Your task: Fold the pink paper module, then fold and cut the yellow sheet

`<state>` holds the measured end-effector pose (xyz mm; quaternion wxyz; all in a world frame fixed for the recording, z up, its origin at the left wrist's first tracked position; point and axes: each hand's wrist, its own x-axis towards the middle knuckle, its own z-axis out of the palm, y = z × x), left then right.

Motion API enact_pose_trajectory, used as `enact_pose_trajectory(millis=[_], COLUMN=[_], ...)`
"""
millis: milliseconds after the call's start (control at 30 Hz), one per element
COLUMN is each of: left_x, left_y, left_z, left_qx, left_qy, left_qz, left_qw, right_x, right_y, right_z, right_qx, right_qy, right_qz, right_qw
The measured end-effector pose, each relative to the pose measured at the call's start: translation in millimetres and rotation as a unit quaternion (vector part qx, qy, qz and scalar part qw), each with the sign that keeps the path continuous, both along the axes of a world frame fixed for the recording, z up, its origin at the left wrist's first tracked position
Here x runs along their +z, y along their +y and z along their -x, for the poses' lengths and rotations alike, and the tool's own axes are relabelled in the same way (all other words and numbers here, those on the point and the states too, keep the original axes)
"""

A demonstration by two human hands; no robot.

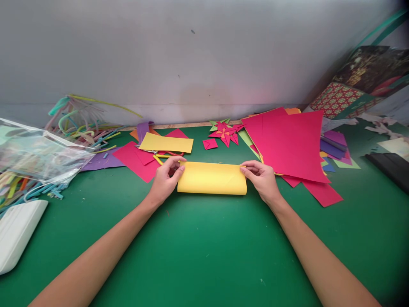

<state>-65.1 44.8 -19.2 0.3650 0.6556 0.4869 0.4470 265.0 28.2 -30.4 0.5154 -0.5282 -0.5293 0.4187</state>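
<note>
A sheet of yellow paper (211,179), bent over on itself with a rounded near edge, spans the gap between my hands. My left hand (166,177) pinches its far left corner between thumb and fingers. At the far right corner, my right hand (262,178) pinches it the same way. Just beyond lies a flat yellow strip of paper (169,143) on red pieces, with scissors (162,157) partly hidden beneath it. A red and green paper flower (225,131) and a small folded red paper (210,144) rest behind the sheet.
Large red sheets (290,145) are stacked at right, over coloured scraps. On the left, a clear plastic bag (44,149) lies among pipe cleaners (76,117), with a white object (21,234) nearer me. A black item (390,168) and patterned bag (340,100) stand far right on the green table (204,251).
</note>
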Motion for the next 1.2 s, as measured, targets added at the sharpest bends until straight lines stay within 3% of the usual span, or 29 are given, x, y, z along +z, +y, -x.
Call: enact_pose_trajectory(millis=[1200], left_x=[3.0], left_y=[-1.1], left_z=[-1.5], left_qx=[0.006], left_qy=[0.004], left_qz=[0.009], left_qw=[1.0], right_x=[-3.2], right_y=[1.1], right_z=[-2.6], right_qx=[0.001], right_qy=[-0.026], right_qz=[-0.019], right_qw=[0.999])
